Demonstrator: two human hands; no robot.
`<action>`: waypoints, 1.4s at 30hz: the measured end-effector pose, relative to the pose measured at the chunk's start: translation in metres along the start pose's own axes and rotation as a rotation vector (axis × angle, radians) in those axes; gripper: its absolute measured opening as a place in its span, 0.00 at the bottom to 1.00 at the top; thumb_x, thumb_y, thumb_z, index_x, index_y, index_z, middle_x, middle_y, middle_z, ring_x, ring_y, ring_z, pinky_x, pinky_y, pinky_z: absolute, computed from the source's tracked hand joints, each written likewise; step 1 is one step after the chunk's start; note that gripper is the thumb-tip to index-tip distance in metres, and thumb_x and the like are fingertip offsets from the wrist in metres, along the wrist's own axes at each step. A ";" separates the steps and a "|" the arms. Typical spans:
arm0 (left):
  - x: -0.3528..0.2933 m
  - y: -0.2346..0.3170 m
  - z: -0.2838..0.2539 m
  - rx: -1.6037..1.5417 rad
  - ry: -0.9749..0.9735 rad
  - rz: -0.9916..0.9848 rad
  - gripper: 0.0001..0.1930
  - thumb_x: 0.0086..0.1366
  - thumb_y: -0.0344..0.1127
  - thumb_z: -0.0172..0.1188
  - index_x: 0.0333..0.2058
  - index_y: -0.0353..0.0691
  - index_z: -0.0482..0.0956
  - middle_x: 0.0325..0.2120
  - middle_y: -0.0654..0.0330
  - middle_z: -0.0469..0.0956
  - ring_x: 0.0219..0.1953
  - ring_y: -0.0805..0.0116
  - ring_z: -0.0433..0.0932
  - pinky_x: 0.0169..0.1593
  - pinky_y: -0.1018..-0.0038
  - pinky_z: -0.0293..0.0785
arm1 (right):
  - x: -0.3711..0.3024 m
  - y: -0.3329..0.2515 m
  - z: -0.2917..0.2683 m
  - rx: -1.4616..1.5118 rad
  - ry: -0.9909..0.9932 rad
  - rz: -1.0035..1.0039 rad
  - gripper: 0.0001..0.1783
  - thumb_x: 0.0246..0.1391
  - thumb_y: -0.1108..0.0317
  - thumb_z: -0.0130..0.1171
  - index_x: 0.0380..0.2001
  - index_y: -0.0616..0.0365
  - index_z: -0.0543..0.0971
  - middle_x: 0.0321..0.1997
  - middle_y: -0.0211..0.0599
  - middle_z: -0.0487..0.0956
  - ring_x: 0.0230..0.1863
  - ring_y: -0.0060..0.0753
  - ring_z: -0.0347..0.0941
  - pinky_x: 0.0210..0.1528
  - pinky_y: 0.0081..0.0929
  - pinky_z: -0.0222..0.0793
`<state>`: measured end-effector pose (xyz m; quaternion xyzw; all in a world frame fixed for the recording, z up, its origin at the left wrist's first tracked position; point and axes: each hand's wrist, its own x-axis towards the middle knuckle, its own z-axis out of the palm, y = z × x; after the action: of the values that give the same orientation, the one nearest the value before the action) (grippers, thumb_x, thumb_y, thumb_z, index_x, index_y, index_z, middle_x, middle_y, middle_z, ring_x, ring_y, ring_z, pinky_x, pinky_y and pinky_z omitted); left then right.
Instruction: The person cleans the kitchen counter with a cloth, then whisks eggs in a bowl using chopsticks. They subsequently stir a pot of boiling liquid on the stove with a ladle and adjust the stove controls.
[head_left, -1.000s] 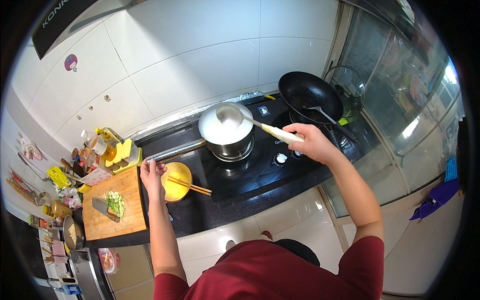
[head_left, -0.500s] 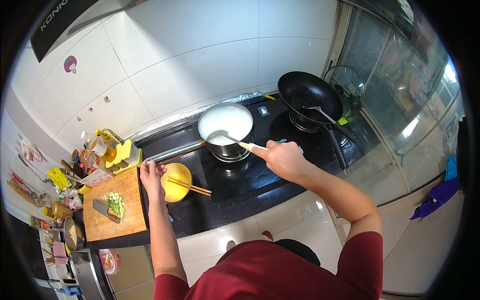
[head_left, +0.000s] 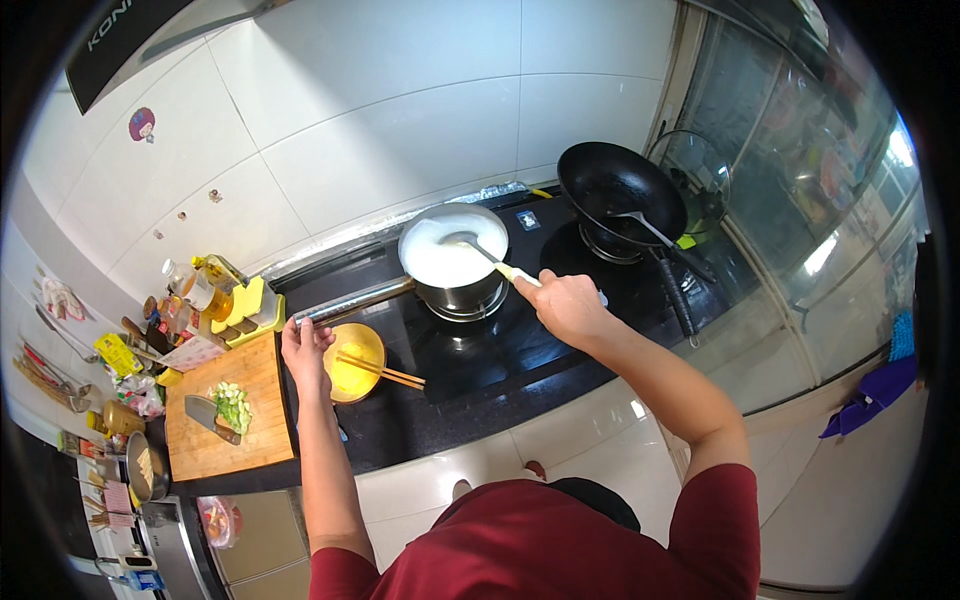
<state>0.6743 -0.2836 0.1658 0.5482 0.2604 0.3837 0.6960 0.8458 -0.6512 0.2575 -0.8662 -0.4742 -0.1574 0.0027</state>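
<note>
A steel saucepan [head_left: 460,298] full of white, frothy liquid stands on the left burner, its long handle [head_left: 365,298] pointing left. My left hand [head_left: 306,350] has its fingers closed on the end of that handle. In my right hand [head_left: 570,305] is the pale yellow handle of a ladle [head_left: 490,256], its grey head partly sunk in the white liquid. Just right of my left wrist sits a yellow bowl [head_left: 372,338] of beaten-egg-like yellow liquid, with wooden chopsticks [head_left: 395,375] across its rim.
A black wok [head_left: 610,175] holding a spatula [head_left: 650,228] rests on the right burner, a glass lid [head_left: 705,165] behind it. Left, a cutting board [head_left: 210,455] bears a cleaver [head_left: 205,412] and chopped greens [head_left: 232,408]. Bottles [head_left: 205,295] and a yellow seasoning box [head_left: 255,308] line the wall.
The ladle's head has moved from the near left of the saucepan toward its far middle. My right hand has shifted slightly right. The left hand keeps its place at the handle.
</note>
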 end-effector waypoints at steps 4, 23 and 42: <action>0.005 -0.005 -0.004 -0.005 0.016 0.000 0.14 0.71 0.33 0.52 0.51 0.33 0.68 0.33 0.58 0.76 0.30 0.71 0.77 0.34 0.75 0.79 | -0.010 0.002 -0.023 0.016 -0.060 -0.001 0.17 0.51 0.71 0.56 0.46 0.55 0.78 0.25 0.40 0.76 0.22 0.41 0.79 0.22 0.34 0.71; -0.007 0.003 0.006 0.100 0.127 0.078 0.30 0.66 0.31 0.59 0.63 0.33 0.58 0.40 0.53 0.74 0.31 0.70 0.77 0.33 0.76 0.78 | 0.009 -0.040 0.000 -0.043 -0.034 -0.078 0.23 0.48 0.70 0.58 0.51 0.59 0.77 0.30 0.39 0.78 0.23 0.34 0.79 0.21 0.28 0.73; -0.017 0.007 0.005 0.302 0.063 0.147 0.32 0.63 0.30 0.60 0.64 0.32 0.59 0.45 0.51 0.75 0.37 0.69 0.79 0.37 0.78 0.78 | 0.007 -0.005 -0.058 -0.003 -0.276 0.044 0.11 0.52 0.72 0.56 0.40 0.55 0.80 0.33 0.43 0.81 0.34 0.44 0.82 0.32 0.37 0.76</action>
<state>0.6668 -0.2999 0.1729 0.6520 0.2960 0.4068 0.5673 0.8301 -0.6516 0.3137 -0.8899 -0.4507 -0.0375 -0.0603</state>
